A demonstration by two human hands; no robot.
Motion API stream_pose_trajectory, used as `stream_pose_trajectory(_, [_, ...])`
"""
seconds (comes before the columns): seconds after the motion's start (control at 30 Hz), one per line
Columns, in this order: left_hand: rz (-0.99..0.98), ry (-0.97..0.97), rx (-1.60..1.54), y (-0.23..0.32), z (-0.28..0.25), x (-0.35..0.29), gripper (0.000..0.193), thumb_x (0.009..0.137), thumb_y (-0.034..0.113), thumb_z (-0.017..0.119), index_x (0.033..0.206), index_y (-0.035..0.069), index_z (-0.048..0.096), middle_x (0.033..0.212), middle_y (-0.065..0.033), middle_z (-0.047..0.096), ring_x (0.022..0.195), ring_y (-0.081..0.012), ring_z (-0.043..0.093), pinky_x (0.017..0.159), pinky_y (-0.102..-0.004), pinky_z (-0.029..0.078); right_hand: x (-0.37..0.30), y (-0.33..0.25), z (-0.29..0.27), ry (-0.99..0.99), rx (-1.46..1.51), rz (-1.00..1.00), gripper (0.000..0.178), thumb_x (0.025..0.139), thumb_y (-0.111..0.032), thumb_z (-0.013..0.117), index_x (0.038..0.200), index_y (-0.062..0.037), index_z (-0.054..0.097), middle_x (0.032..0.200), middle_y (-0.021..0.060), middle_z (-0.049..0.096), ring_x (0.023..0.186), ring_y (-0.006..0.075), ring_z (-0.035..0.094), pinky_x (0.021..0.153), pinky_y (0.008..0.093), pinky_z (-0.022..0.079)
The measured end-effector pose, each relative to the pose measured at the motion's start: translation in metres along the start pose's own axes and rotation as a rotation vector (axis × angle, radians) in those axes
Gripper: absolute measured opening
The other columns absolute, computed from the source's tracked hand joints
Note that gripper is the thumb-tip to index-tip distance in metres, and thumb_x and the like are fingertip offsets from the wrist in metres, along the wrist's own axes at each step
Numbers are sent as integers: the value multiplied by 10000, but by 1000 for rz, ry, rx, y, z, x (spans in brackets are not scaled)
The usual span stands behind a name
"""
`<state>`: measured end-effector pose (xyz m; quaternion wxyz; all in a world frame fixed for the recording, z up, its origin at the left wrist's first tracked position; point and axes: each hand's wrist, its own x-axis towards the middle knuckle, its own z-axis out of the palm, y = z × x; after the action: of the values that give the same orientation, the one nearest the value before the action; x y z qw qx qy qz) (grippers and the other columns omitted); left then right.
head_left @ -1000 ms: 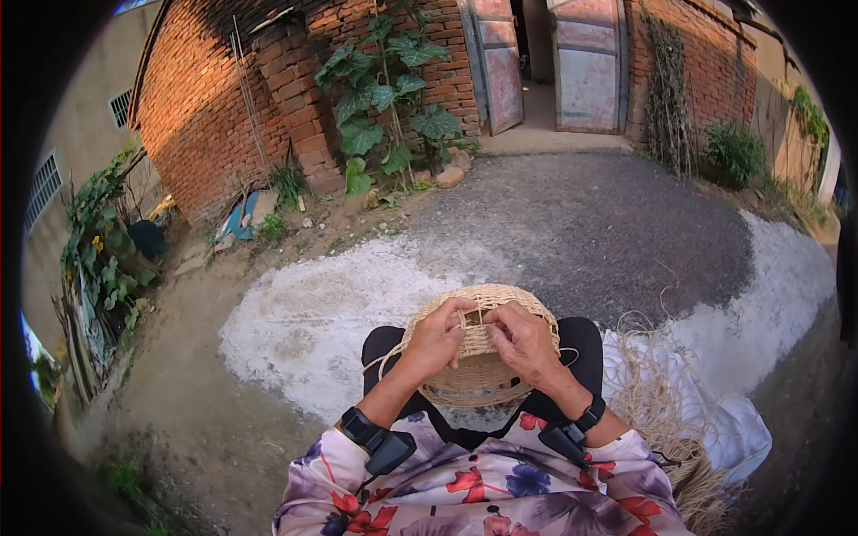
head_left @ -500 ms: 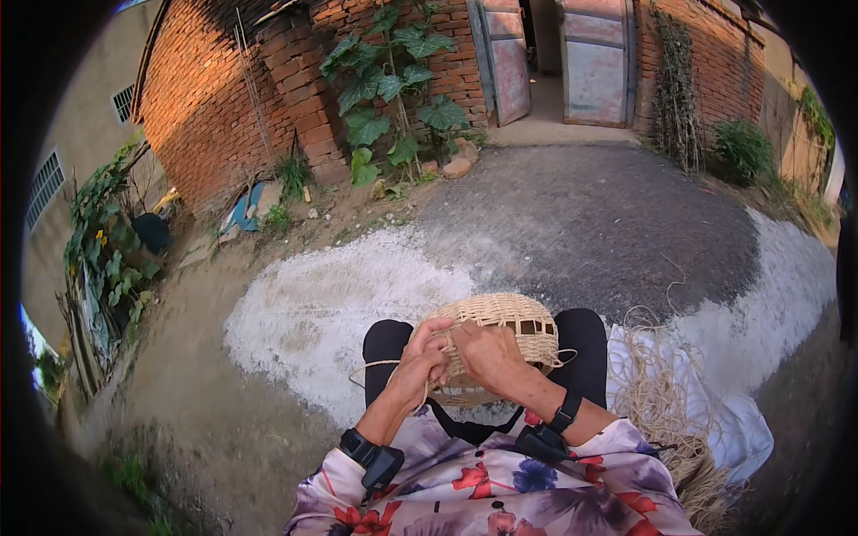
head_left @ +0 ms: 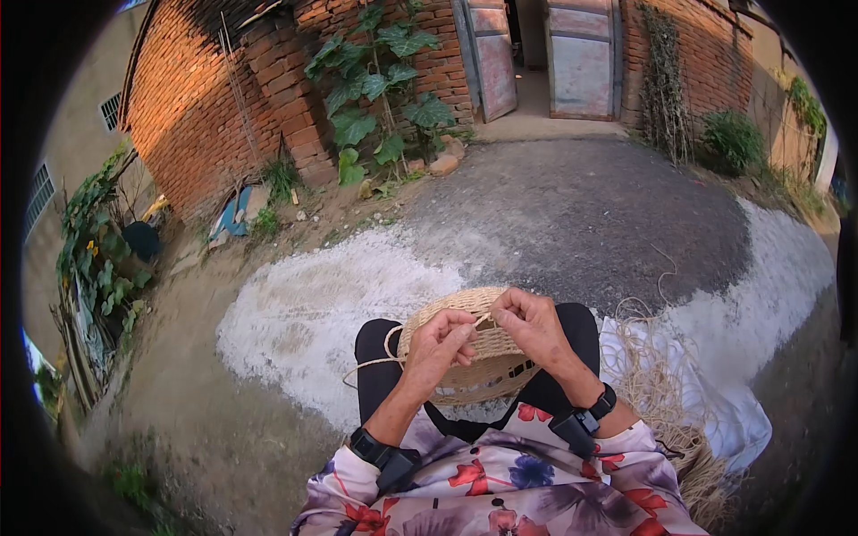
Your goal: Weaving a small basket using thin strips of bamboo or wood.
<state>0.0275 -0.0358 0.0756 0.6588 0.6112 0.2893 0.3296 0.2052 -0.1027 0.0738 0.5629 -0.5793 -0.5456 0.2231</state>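
A pale woven straw basket (head_left: pixel 478 373) rests between my knees, with open gaps in its weave low on the near side. My left hand (head_left: pixel 438 347) lies over its left part, fingers curled and pinching a pale straw cord (head_left: pixel 483 319). Close beside it, my right hand (head_left: pixel 529 325) pinches the same cord between thumb and forefinger above the weave. A short stretch of cord shows between the two hands. Loose cord (head_left: pixel 368 363) loops out from the basket's left side over my left knee.
A tangled heap of straw cord (head_left: pixel 652 384) lies on a white sack (head_left: pixel 737 420) to my right. White powdery ground (head_left: pixel 295 313) and dark gravel (head_left: pixel 590 205) spread ahead. Farther off stand a brick wall (head_left: pixel 197 107), a leafy plant (head_left: pixel 384 85) and open double doors (head_left: pixel 581 62).
My right hand has moved right and slightly up, apart from the left, baring the cord between them. The basket has turned, its gaps now lower. The whole view has shifted a little.
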Motion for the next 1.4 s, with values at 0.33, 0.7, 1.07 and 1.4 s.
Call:
stream_pose_trajectory(0.33, [450, 266, 929, -6, -6, -3, 58, 800, 15, 644, 854, 18, 623, 795, -130, 639, 648, -235, 661, 584, -349, 528, -5, 28, 5, 94, 121, 80, 157, 870, -115, 632, 994, -21, 646, 674, 20, 588, 600, 82, 524, 551, 266, 433])
stream_pose_trajectory(0.7, [505, 83, 1036, -13, 9, 16, 197, 839, -3, 565, 1014, 43, 641, 770, -137, 638, 648, -287, 665, 558, -386, 524, -23, 21, -14, 111, 24, -19, 110, 878, -87, 614, 952, -11, 639, 722, 67, 621, 621, 127, 570, 581, 292, 461])
stream_pose_trajectory(1.07, [-170, -53, -15, -2, -4, 6, 512, 834, -56, 516, 1323, 82, 446, 747, 11, 550, 521, -44, 437, 429, -206, 354, -15, 19, 23, -84, -630, -321, 140, 839, -99, 617, 961, -31, 615, 851, 141, 626, 724, 321, 659, 616, 423, 519])
stream_pose_trajectory(1.4, [-120, 63, -50, -9, -19, -7, 477, 830, -44, 520, 1287, 77, 462, 812, -27, 613, 502, -26, 415, 434, -186, 332, -24, -4, 44, -151, -735, -296, 261, 707, -76, 681, 937, -7, 577, 875, 134, 607, 730, 317, 688, 599, 416, 547])
